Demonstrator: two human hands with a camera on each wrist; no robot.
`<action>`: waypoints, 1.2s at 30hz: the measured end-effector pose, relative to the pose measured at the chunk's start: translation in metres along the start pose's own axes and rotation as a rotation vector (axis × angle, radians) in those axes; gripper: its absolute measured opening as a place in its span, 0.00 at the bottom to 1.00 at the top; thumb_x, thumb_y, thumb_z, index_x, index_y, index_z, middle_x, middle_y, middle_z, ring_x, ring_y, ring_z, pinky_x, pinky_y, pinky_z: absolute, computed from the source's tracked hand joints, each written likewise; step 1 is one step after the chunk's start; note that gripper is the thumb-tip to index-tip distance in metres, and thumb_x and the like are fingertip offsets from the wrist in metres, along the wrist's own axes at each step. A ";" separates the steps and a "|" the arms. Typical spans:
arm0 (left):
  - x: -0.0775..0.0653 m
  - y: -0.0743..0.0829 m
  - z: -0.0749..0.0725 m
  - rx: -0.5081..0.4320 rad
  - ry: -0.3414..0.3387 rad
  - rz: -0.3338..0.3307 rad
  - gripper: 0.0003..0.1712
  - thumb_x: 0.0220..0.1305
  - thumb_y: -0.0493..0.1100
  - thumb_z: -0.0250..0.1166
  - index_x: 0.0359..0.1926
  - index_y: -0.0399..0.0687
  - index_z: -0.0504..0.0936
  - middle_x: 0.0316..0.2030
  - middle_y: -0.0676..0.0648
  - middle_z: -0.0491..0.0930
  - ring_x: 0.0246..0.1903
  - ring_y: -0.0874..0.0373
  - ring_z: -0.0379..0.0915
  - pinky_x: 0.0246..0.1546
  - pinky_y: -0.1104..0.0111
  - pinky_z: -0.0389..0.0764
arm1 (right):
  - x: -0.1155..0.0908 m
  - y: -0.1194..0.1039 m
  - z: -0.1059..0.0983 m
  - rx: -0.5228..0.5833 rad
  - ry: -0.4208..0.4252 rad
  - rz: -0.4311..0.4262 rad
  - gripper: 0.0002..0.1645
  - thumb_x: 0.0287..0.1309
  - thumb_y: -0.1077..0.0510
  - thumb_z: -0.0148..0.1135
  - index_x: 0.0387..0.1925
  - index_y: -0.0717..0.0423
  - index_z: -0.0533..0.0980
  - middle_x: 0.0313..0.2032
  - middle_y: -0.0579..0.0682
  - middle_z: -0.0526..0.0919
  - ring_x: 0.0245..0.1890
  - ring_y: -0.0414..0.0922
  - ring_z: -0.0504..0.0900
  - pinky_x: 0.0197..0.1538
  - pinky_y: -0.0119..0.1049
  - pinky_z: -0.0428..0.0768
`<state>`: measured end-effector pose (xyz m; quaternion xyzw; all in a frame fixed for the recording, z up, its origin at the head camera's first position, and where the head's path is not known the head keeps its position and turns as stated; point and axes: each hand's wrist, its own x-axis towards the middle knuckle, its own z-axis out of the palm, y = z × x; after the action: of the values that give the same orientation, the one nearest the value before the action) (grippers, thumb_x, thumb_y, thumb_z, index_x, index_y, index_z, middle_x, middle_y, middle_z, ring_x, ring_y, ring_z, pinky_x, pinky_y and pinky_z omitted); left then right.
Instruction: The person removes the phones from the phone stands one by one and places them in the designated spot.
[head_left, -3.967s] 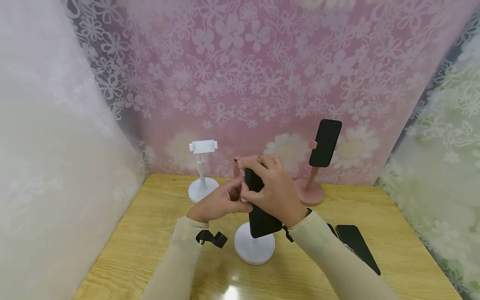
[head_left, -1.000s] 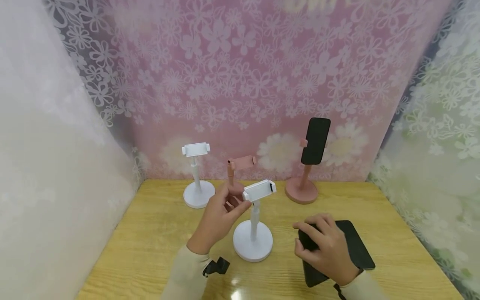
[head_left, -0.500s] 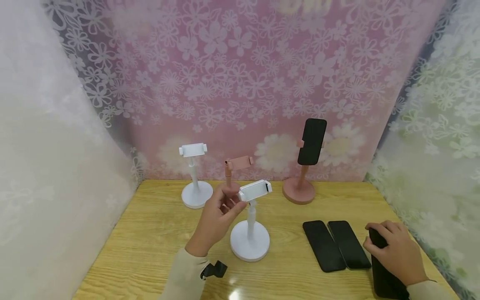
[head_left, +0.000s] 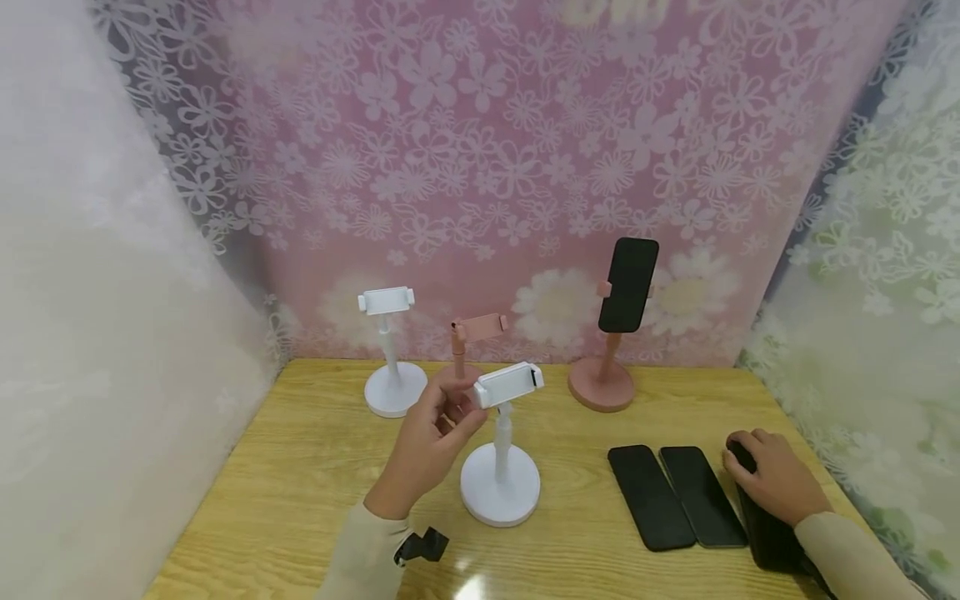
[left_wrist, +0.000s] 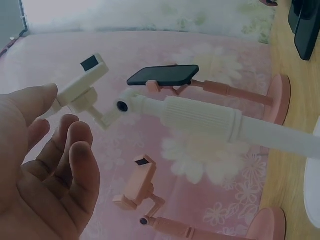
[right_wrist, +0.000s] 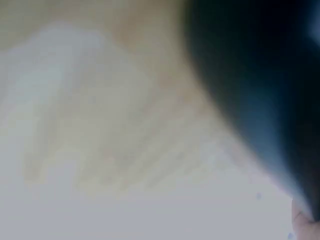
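In the head view my left hand (head_left: 423,442) pinches the left end of the clamp on a white phone stand (head_left: 500,483), which stands upright on its round base. The left wrist view shows that clamp (left_wrist: 82,82) tilted at my thumb and fingertips, the other fingers loosely curled below. At the far right my right hand (head_left: 780,479) grips a black phone (head_left: 768,533) from above, low over the table. Beside it lie two more black phones, one on the left (head_left: 651,497) and one on the right (head_left: 702,496). The right wrist view is blurred, mostly filled by a dark shape.
Behind stand a second white phone stand (head_left: 393,389), a pink stand (head_left: 483,327) partly hidden by my left hand, and another pink stand (head_left: 602,385) holding a phone (head_left: 628,285) upright. Floral curtains (head_left: 525,167) enclose the wooden table (head_left: 315,467).
My right hand took a phone off the front white stand's clamp, carried it right past the two lying phones and lowered it at the right edge. My left hand stays at the clamp.
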<state>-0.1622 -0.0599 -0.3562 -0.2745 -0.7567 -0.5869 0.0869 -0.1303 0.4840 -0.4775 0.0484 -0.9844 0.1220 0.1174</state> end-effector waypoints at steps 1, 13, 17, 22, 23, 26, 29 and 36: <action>0.000 -0.001 0.000 0.010 -0.006 -0.006 0.20 0.72 0.46 0.68 0.61 0.53 0.75 0.41 0.52 0.79 0.36 0.58 0.76 0.32 0.71 0.77 | 0.004 0.001 0.004 -0.003 -0.026 -0.018 0.20 0.77 0.46 0.55 0.51 0.60 0.78 0.45 0.59 0.80 0.45 0.61 0.76 0.46 0.61 0.74; -0.002 -0.019 -0.002 0.024 -0.063 -0.074 0.20 0.73 0.49 0.68 0.61 0.53 0.75 0.40 0.53 0.79 0.37 0.58 0.77 0.33 0.70 0.78 | 0.026 -0.007 0.030 -0.168 0.085 -0.265 0.03 0.76 0.61 0.54 0.44 0.53 0.75 0.44 0.54 0.76 0.43 0.55 0.76 0.45 0.56 0.76; -0.001 -0.023 -0.002 0.015 -0.080 -0.088 0.19 0.73 0.49 0.67 0.60 0.53 0.76 0.41 0.53 0.79 0.38 0.58 0.77 0.34 0.69 0.78 | 0.028 -0.011 0.030 -0.190 0.031 -0.218 0.04 0.77 0.60 0.53 0.43 0.54 0.75 0.43 0.55 0.77 0.42 0.56 0.77 0.42 0.56 0.76; 0.002 -0.029 0.001 -0.007 -0.126 -0.103 0.19 0.72 0.50 0.68 0.59 0.53 0.76 0.42 0.51 0.79 0.39 0.57 0.77 0.34 0.69 0.79 | 0.027 -0.013 0.029 -0.240 -0.026 -0.228 0.03 0.75 0.59 0.56 0.43 0.53 0.75 0.42 0.52 0.77 0.42 0.55 0.78 0.42 0.56 0.77; 0.003 -0.029 0.002 -0.012 -0.134 -0.101 0.20 0.72 0.51 0.68 0.60 0.52 0.76 0.42 0.50 0.79 0.40 0.57 0.77 0.34 0.69 0.80 | 0.027 -0.013 0.028 -0.265 -0.028 -0.248 0.02 0.74 0.58 0.58 0.43 0.53 0.75 0.42 0.51 0.77 0.42 0.55 0.78 0.43 0.56 0.78; 0.005 -0.027 0.004 -0.035 -0.145 -0.085 0.23 0.72 0.51 0.68 0.62 0.51 0.74 0.43 0.50 0.80 0.41 0.57 0.78 0.35 0.68 0.81 | 0.030 -0.013 0.020 -0.305 -0.017 -0.287 0.05 0.72 0.58 0.61 0.44 0.53 0.75 0.42 0.51 0.77 0.43 0.55 0.79 0.45 0.58 0.78; 0.007 -0.023 0.004 -0.082 -0.136 -0.060 0.28 0.73 0.48 0.67 0.68 0.53 0.69 0.45 0.49 0.80 0.42 0.56 0.79 0.36 0.66 0.83 | 0.039 -0.020 0.004 -0.236 0.037 -0.233 0.08 0.73 0.57 0.61 0.47 0.58 0.77 0.45 0.56 0.79 0.46 0.59 0.79 0.47 0.62 0.77; 0.005 -0.010 0.001 -0.100 -0.055 0.029 0.29 0.73 0.42 0.67 0.71 0.60 0.69 0.49 0.48 0.80 0.44 0.56 0.81 0.40 0.64 0.85 | 0.053 -0.121 -0.049 0.203 0.434 -0.159 0.08 0.71 0.65 0.57 0.46 0.62 0.80 0.44 0.58 0.81 0.44 0.54 0.78 0.46 0.39 0.76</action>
<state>-0.1714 -0.0585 -0.3625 -0.3054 -0.7246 -0.6147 0.0609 -0.1555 0.3757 -0.3906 0.1102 -0.9120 0.2182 0.3295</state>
